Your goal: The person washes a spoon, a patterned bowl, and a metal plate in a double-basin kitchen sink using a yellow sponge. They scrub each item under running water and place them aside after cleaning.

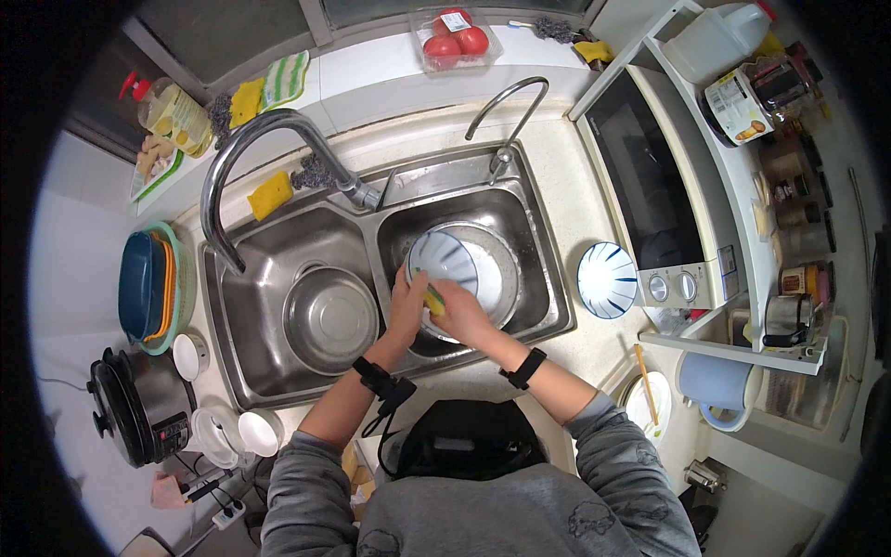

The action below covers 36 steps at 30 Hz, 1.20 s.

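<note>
Over the right basin of a steel double sink, my left hand [407,306] grips a white bowl with blue stripes [445,257] by its near left edge. My right hand [461,315] holds a yellow and green sponge [435,299] against the near side of this bowl. Beneath both is a round metal basin [498,278] that sits in the right sink; its near left part is hidden. A second striped bowl [607,280] stands on the counter to the right of the sink. In the left sink lies another round metal bowl [333,320].
A large curved faucet [282,122] arches over the left sink, and a thin one [518,87] rises behind the right. A microwave [647,174] borders the right counter. Stacked plastic baskets [143,285], a pressure cooker [143,404] and white cups [260,432] line the left side.
</note>
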Available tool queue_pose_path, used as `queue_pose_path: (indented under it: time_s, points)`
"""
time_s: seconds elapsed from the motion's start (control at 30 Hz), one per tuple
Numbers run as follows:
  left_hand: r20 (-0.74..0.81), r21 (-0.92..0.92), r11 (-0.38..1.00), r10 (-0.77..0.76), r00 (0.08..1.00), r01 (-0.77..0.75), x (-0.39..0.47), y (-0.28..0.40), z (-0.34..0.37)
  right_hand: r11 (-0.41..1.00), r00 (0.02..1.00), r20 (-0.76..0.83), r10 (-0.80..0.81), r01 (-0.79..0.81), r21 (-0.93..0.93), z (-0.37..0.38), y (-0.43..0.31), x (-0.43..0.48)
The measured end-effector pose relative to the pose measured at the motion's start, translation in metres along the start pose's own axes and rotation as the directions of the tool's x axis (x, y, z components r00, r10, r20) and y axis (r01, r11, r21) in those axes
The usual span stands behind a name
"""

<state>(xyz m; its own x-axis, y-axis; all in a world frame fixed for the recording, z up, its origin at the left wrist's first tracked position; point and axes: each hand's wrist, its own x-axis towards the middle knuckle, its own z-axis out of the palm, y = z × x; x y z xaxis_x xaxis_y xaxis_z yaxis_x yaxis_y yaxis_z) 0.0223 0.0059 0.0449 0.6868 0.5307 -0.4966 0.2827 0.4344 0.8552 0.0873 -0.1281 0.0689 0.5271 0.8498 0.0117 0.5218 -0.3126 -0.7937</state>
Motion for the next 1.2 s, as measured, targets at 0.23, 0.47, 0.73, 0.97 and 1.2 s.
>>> queue_pose_path:
  time_s: [0.23,0.47,0.73,0.97,1.2]
  points:
    - [0.101,0.13,0.987,-0.113,0.988,0.099,0.022,0.004,-0.023,0.938,0.984,0.152,-0.098,0.142,-0.315,-0.017,0.011,-0.005]
    - [-0.015,0.026,0.997,0.074,0.997,-0.073,0.022,-0.014,-0.01,0.952,0.99,0.063,-0.126,0.139,-0.273,0.002,0.016,-0.002]
    - [0.403,0.841,0.151,0.466,0.787,-0.52,0.012,0.037,-0.034,0.705,0.985,0.173,0.011,0.115,-0.7,-0.011,0.048,-0.027]
    - [0.255,0.691,0.614,0.288,0.923,-0.383,0.055,0.077,-0.024,0.742,0.957,0.247,0.15,0.056,-0.668,0.009,0.047,-0.041]
    - [0.369,0.562,0.81,-0.063,0.927,-0.168,0.063,0.087,0.101,0.809,0.955,0.271,0.124,0.061,-0.584,0.014,0.049,-0.053]
